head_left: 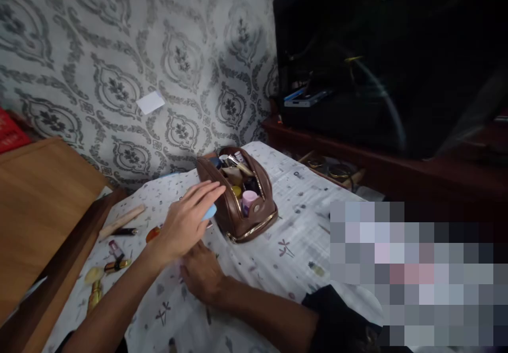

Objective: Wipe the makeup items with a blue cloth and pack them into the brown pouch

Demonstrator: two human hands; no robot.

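One blue object [209, 213], pinched by the nearer left hand [184, 223], sits left of the bag [229, 214]; right hand's [203, 273] fingers hidden.

Bag [227, 213] before you: leather-look, smooth, soft sheen; zip [257, 229] shiny metal. Sheet [293, 263] below you: cloth, matt, creased. Gold tube [94, 296] at your left: glossy, metallic-looking. Your sleeve [333, 318]: matt cloth. Board [51, 194]: smooth wood, low sheen. Card [151, 102]: matt paper. Screen [397, 41]: glossy, reflective.
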